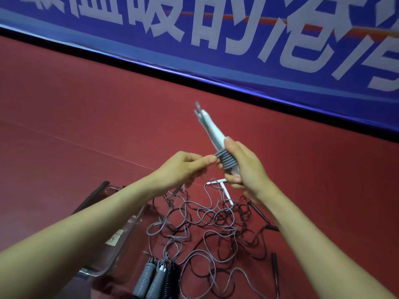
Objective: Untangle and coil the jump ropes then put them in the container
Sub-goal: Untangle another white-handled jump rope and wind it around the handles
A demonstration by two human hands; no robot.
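Note:
My right hand [244, 167] grips a pair of white jump rope handles [210, 128] held up above the floor, tips pointing up and away. Grey rope [225, 159] is wound in several tight turns round the handles. My left hand [185, 167] pinches that grey rope just left of the wound turns. Below my hands a tangle of grey and black ropes [207, 225] lies on the red floor, with another white handle [225, 192] in it. A clear plastic container [121, 240] sits at the lower left, partly hidden by my left forearm.
Coiled rope bundles, two grey [149, 279] and one black [172, 279], lie at the bottom beside the container. Black handles [275, 270] lie at the right of the tangle. A blue banner with white characters [237, 39] runs along the far edge of the red floor.

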